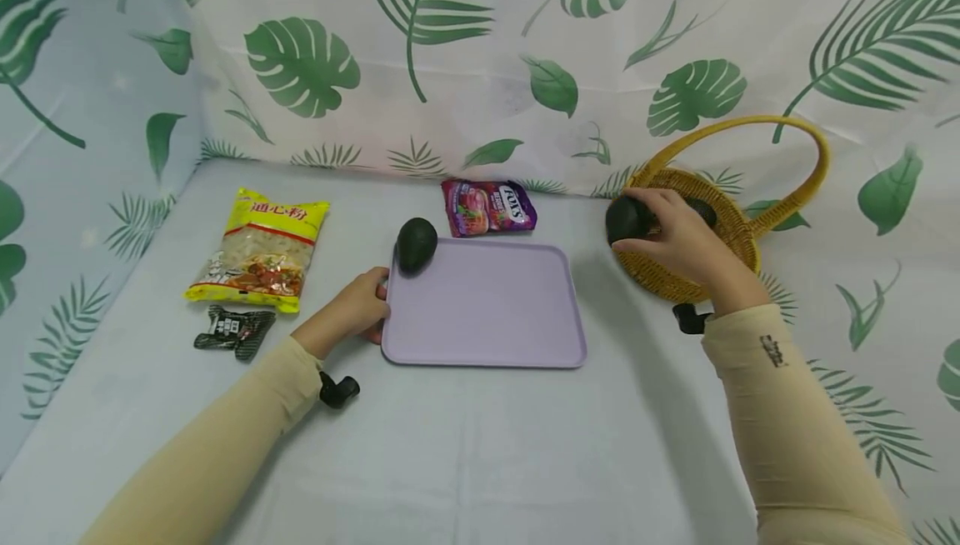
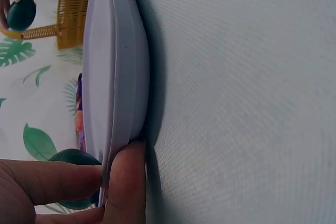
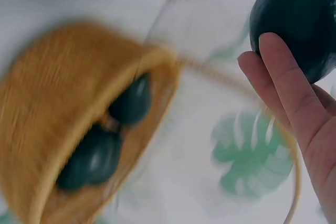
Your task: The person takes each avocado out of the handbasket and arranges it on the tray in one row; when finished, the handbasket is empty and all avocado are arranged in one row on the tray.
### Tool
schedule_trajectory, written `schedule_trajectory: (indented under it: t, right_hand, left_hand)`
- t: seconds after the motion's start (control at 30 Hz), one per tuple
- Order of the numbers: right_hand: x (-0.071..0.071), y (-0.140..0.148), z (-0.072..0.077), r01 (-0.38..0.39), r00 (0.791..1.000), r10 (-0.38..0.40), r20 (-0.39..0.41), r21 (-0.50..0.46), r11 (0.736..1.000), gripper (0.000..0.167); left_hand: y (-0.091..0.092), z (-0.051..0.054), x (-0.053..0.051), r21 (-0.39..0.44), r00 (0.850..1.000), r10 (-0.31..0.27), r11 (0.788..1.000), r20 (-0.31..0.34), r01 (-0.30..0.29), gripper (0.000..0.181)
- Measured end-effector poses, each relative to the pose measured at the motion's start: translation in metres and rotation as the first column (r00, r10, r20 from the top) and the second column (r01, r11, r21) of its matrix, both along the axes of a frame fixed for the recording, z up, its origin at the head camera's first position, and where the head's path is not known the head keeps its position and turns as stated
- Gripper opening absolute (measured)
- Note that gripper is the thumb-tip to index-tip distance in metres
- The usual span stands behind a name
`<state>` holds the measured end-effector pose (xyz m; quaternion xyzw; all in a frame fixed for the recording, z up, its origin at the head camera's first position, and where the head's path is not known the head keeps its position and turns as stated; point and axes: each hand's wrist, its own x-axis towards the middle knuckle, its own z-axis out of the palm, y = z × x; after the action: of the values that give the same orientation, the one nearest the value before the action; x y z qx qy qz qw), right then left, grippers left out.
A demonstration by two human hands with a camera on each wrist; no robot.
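My left hand (image 1: 362, 305) pinches the left rim of a lilac tray (image 1: 487, 312), with the thumb and fingers on either side of the edge in the left wrist view. One dark green avocado (image 1: 417, 245) lies in the tray's far left corner. Over at the right, my right hand (image 1: 678, 237) holds another avocado (image 3: 294, 24) in its fingers, above the left side of a yellow wicker basket (image 1: 660, 278). Inside the basket, more dark avocados (image 3: 94, 158) show in the right wrist view.
Behind the tray lies a purple Fox's candy bag (image 1: 491, 208). A yellow pasta bag (image 1: 262, 253) and a small black packet (image 1: 234, 331) are at the left. The basket's tall handle (image 1: 821, 153) arches toward the leaf-patterned cloth (image 1: 465, 53) at the back.
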<state>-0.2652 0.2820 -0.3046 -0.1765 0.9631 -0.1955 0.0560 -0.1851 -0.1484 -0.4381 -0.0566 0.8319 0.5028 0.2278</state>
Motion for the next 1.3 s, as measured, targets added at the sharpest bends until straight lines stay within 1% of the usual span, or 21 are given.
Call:
schedule_trajectory:
  t: [0.1,0.17,0.23,0.3,0.37,0.43,0.53,0.63,0.77,0.9,1.0,1.3]
  right_hand:
    - [-0.002,-0.036,-0.019,-0.098,0.995,0.098,-0.009,-0.054,0.994,0.08]
    - [-0.004,-0.062,-0.034,-0.167,0.986,0.167,-0.006,-0.084,0.982,0.078]
    - [-0.006,-0.089,-0.05,-0.221,0.974,0.224,0.022,-0.098,0.97,0.079]
    - [-0.007,-0.116,-0.064,-0.256,0.965,0.26,0.043,-0.091,0.962,0.079]
    - [-0.009,-0.139,-0.074,-0.281,0.957,0.286,0.055,-0.079,0.956,0.079]
    - [-0.011,-0.157,-0.082,-0.298,0.953,0.3,0.048,-0.052,0.953,0.079]
    - [-0.013,-0.177,-0.09,-0.313,0.949,0.313,0.03,-0.023,0.95,0.08]
    - [-0.014,-0.189,-0.097,-0.324,0.946,0.324,0.006,0.025,0.946,0.082]
    - [-0.014,-0.199,-0.103,-0.34,0.94,0.342,-0.013,0.082,0.937,0.085]
    - [-0.014,-0.204,-0.106,-0.333,0.942,0.335,-0.016,0.081,0.939,0.087]
    - [-0.015,-0.206,-0.107,-0.326,0.945,0.328,-0.012,0.069,0.943,0.089]
    - [-0.016,-0.208,-0.11,-0.32,0.947,0.319,0.032,0.071,0.945,0.095]
  left_hand:
    - [-0.001,-0.001,0.0,0.003,1.0,0.002,1.0,0.005,-0.002,0.075]
    - [-0.001,-0.002,0.0,0.004,1.0,0.003,1.0,0.012,-0.003,0.075]
    - [-0.001,-0.004,0.0,0.009,1.0,-0.002,1.0,0.016,0.002,0.075]
    - [0.0,-0.005,0.0,0.01,1.0,-0.004,1.0,0.021,0.004,0.075]
    - [0.002,-0.005,0.0,0.018,1.0,-0.004,1.0,0.016,0.003,0.074]
    - [0.003,-0.005,-0.001,0.02,1.0,0.002,1.0,0.015,-0.003,0.074]
    - [0.005,-0.003,-0.001,0.029,1.0,0.008,1.0,0.005,-0.008,0.074]
    - [0.006,-0.001,-0.001,0.033,1.0,0.004,0.999,-0.002,-0.004,0.075]
    - [0.006,0.002,-0.001,0.036,1.0,0.003,0.999,-0.012,-0.003,0.076]
    - [0.004,0.002,0.0,0.031,1.0,0.009,0.999,-0.017,-0.009,0.075]
    - [0.002,0.001,0.0,0.022,1.0,0.013,1.0,-0.014,-0.013,0.074]
    - [-0.002,-0.004,-0.001,0.012,1.0,0.027,1.0,0.006,-0.027,0.074]
